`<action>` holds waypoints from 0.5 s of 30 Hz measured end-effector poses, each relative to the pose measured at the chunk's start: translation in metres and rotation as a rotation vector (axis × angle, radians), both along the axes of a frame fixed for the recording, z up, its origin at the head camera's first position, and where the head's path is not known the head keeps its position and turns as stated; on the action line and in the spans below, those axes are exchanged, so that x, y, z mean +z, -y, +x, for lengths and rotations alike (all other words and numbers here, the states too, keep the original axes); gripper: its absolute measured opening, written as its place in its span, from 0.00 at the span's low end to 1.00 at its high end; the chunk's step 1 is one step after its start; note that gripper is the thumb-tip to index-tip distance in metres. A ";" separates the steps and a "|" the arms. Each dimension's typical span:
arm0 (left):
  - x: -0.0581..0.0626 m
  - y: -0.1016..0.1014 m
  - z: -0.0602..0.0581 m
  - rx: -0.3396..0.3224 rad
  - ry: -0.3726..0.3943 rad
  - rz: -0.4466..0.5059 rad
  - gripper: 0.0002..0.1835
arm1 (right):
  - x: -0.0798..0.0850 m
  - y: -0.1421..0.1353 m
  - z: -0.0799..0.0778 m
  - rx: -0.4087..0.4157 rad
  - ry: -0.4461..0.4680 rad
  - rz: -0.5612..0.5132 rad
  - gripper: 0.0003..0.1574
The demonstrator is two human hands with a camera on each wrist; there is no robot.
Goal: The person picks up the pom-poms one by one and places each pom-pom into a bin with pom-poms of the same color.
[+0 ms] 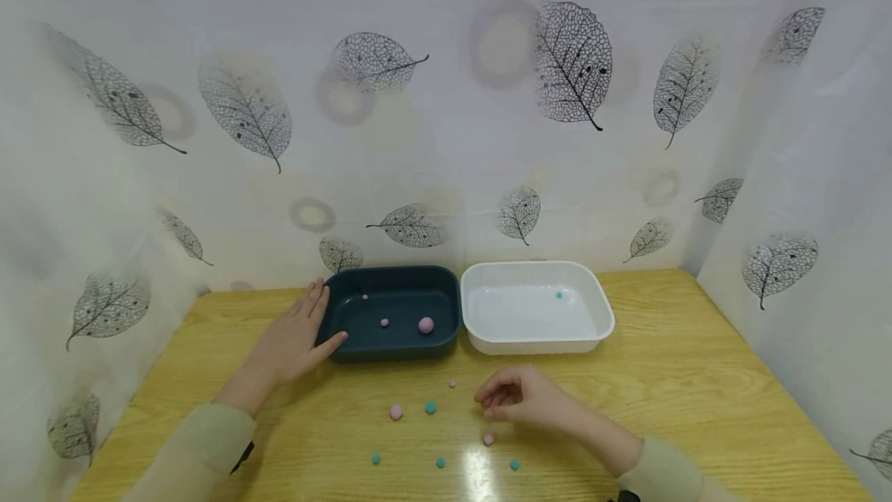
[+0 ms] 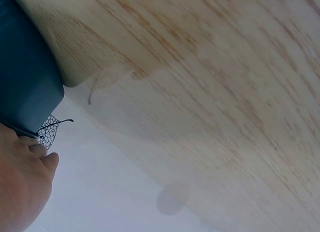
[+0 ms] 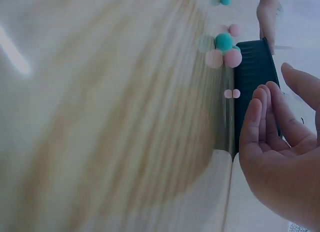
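Note:
My left hand [image 1: 293,339] rests against the left end of a dark blue-green tray [image 1: 390,352], fingers along its side and thumb over the front rim. Three pink balls of differing size lie in that tray, the largest pink ball [image 1: 426,325] toward the right. Above the table, my right hand [image 1: 526,400] hovers with fingers loosely bent; in the right wrist view thumb and fingertips stand apart with nothing between them. Close to it are a tiny pink ball [image 1: 451,383] and a pink ball [image 1: 488,439]. Left of it lie a teal ball [image 1: 430,407] and a larger pink ball [image 1: 396,411].
A white tray [image 1: 536,348] stands beside the dark one, with one small teal ball [image 1: 559,295] inside. Nearer the front lie three more teal balls, among them the rightmost teal ball [image 1: 514,465]. A leaf-patterned curtain [image 1: 446,138] encloses the wooden table [image 1: 669,347] behind and at both sides.

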State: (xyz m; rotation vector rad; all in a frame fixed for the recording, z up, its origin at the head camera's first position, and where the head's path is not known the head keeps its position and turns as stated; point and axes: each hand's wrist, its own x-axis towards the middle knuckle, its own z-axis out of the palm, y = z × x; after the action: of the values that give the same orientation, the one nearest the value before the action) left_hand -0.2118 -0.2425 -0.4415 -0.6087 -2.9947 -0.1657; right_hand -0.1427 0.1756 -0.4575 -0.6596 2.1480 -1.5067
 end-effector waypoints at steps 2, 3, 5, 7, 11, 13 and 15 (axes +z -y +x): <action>-0.001 0.000 0.000 0.001 0.002 0.002 0.49 | -0.002 -0.002 0.001 0.001 0.015 0.013 0.14; -0.001 0.000 0.000 0.001 0.001 0.002 0.49 | -0.003 -0.003 0.001 0.006 0.018 0.015 0.14; -0.001 0.001 0.000 0.001 0.001 0.003 0.49 | -0.005 -0.005 0.001 0.016 0.027 0.022 0.14; -0.001 0.001 0.000 0.000 -0.001 0.002 0.49 | -0.006 -0.007 0.002 0.035 0.039 0.019 0.14; -0.002 0.001 0.000 -0.002 0.000 0.004 0.49 | -0.010 -0.007 0.003 0.058 0.055 0.004 0.15; -0.001 0.001 0.000 -0.002 0.000 0.007 0.49 | -0.012 -0.007 0.003 0.071 0.027 0.012 0.15; -0.001 0.000 0.000 -0.002 0.001 0.008 0.49 | -0.015 -0.007 0.003 0.082 -0.004 0.032 0.15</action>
State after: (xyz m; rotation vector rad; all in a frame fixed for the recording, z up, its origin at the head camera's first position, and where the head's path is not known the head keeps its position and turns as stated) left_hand -0.2115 -0.2429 -0.4428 -0.6106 -2.9931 -0.1780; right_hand -0.1402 0.1822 -0.4729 -0.7309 2.1171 -1.4271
